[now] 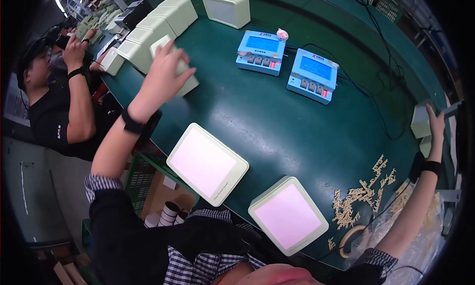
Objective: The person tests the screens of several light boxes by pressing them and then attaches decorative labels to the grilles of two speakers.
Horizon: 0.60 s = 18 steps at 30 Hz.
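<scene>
Landmark: the left lit box, lying screen-up on the green table.

Left hand is beyond it, toward the left: fingers spread, thumb apart, a cream box right behind them. Blurred, so we can't tell contact. Right hand is far off to the landmark's right, fingers along the side of a pale box; can't tell if they're closed on it.

Risks, our read:
- Cream box could slip or get knocked into its neighbours if we take it one-handed at full stretch; spread fingers are no grip.
- Pale box looks worse: it's at the rim of our view, so a poor hold would go unnoticed. A drop or scuff seems possible.
- Arms are wide apart, so attention is split. Leaning in could nudge the landmark or the right lit box, just to its right; both sit by our edge of the table.

Around and in the way:
- Row of cream boxes beyond the landmark, to the left, crowding the left hand. Co-worker further left, elbow room tight.
- Two blue testers, left tester and right tester, beyond the landmark to the right, with a black cable trailing further right. Snag hazard.
- Loose letter pieces, tape roll and plastic bag, all right of the landmark; a dropping right forearm could scatter or catch them.
- Green crate left of the landmark, below table level.
</scene>
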Each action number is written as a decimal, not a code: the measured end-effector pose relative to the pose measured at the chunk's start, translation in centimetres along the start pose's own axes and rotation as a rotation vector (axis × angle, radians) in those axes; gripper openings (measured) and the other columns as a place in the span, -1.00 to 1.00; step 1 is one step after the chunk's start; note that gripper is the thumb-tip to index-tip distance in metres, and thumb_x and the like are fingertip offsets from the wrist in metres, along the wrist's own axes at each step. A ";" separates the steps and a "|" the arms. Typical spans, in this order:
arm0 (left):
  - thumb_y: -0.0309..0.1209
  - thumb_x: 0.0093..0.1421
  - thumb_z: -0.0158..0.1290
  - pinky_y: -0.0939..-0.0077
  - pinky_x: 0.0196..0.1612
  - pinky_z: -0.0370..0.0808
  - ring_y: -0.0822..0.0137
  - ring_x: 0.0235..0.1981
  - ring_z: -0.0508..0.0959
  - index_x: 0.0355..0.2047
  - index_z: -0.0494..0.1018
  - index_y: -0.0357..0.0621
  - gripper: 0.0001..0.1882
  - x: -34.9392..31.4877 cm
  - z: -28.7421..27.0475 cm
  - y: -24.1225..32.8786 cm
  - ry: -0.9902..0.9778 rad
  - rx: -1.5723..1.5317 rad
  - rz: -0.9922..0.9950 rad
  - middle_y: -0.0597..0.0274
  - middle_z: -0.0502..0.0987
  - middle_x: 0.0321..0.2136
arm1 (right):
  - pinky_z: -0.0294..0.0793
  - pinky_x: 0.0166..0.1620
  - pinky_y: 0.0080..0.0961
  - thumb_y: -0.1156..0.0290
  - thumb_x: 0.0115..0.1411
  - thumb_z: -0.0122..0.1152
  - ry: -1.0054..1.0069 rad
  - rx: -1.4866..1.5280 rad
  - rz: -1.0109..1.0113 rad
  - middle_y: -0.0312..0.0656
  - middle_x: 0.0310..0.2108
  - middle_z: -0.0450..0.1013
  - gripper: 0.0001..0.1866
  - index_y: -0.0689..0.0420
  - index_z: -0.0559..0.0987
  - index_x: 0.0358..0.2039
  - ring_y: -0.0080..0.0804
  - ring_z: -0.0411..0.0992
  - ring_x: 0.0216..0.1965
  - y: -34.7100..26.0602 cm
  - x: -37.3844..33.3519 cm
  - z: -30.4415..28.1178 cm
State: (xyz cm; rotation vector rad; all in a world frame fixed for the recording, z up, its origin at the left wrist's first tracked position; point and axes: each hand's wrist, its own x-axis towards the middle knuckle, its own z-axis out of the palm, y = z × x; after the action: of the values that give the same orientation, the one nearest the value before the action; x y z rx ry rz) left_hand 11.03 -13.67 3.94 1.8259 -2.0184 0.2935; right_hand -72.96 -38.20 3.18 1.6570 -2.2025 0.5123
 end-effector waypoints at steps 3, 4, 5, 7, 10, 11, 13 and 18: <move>-0.01 0.26 0.05 -0.24 0.31 0.04 -0.33 0.23 0.25 -0.26 0.52 -0.28 -0.52 6.8 4.9 -1.0 -0.005 0.033 -0.060 -0.42 0.46 -0.06 | 0.30 0.22 -0.22 -0.10 0.14 0.25 0.047 0.009 -0.101 0.04 0.21 0.34 -0.19 0.05 0.30 0.30 -0.01 0.33 0.20 -5.3 -2.3 -7.1; 0.08 0.29 -0.07 -0.27 0.30 0.01 -0.34 0.24 0.24 -0.21 0.53 -0.29 -0.42 9.5 4.9 -0.5 -0.153 0.068 -0.121 -0.41 0.47 -0.08 | 0.30 0.22 -0.22 -0.09 0.15 0.25 0.049 0.035 -0.150 0.04 0.21 0.33 -0.20 0.06 0.29 0.30 -0.01 0.33 0.21 -7.7 -3.9 -9.3; 0.18 0.31 -0.18 -0.30 0.30 -0.01 -0.34 0.25 0.24 -0.15 0.55 -0.30 -0.30 11.8 4.5 -0.2 -0.300 0.109 -0.190 -0.41 0.48 -0.10 | 0.30 0.22 -0.22 -0.09 0.15 0.25 0.042 0.072 -0.210 0.04 0.22 0.33 -0.20 0.06 0.29 0.30 -0.01 0.33 0.21 -10.3 -5.6 -11.4; 0.34 0.25 -0.27 -0.34 0.32 -0.13 -0.33 0.28 0.20 0.02 0.52 -0.27 -0.14 15.2 5.6 -0.5 -0.242 0.112 -0.262 -0.39 0.45 0.01 | 0.27 0.25 -0.24 0.03 0.24 0.20 -0.019 0.153 -0.343 0.07 0.23 0.29 -0.31 0.06 0.29 0.30 -0.01 0.30 0.22 -14.0 -10.3 -16.7; 0.46 0.10 -0.18 -0.25 0.31 0.00 -0.22 0.28 0.25 0.01 0.52 -0.32 0.00 19.8 7.6 -2.3 -0.045 0.082 -0.470 -0.31 0.46 0.05 | 0.20 0.29 -0.22 0.13 0.28 0.16 0.023 0.111 -0.542 0.08 0.25 0.24 -0.35 0.04 0.26 0.32 -0.04 0.22 0.29 -19.6 -20.0 -23.4; 0.52 0.02 -0.14 -0.20 0.31 0.06 -0.16 0.28 0.27 0.01 0.52 -0.34 0.07 20.3 7.9 -2.5 0.046 0.069 -0.575 -0.28 0.46 0.07 | 0.19 0.29 -0.20 0.17 0.28 0.15 0.011 0.032 -0.576 0.08 0.26 0.23 -0.35 0.03 0.25 0.33 -0.03 0.20 0.30 -21.2 -23.1 -25.7; 0.53 -0.03 -0.09 -0.21 0.29 0.10 -0.15 0.29 0.26 0.03 0.51 -0.32 0.08 21.9 9.9 -0.4 0.155 0.010 -0.628 -0.26 0.46 0.08 | 0.17 0.30 -0.19 0.20 0.20 0.21 -0.077 -0.049 -0.539 0.08 0.28 0.19 -0.29 0.11 0.24 0.33 0.03 0.18 0.30 -23.7 -29.3 -30.7; 0.44 -0.13 0.10 -0.19 0.19 0.30 -0.14 0.29 0.26 0.19 0.40 -0.17 0.08 23.2 9.0 4.1 0.194 0.033 -0.852 -0.27 0.38 0.16 | 0.06 0.33 0.00 0.12 0.12 0.31 -0.548 -0.100 -0.529 0.14 0.29 0.14 -0.14 0.19 0.19 0.34 0.15 0.11 0.31 -25.4 -38.3 -37.9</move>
State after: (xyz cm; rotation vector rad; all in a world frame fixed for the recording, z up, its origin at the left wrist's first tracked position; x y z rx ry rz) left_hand 4.12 -37.87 6.20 2.3658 -0.9752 0.2285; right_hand -36.46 5.53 20.53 2.4142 -1.9233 -0.2165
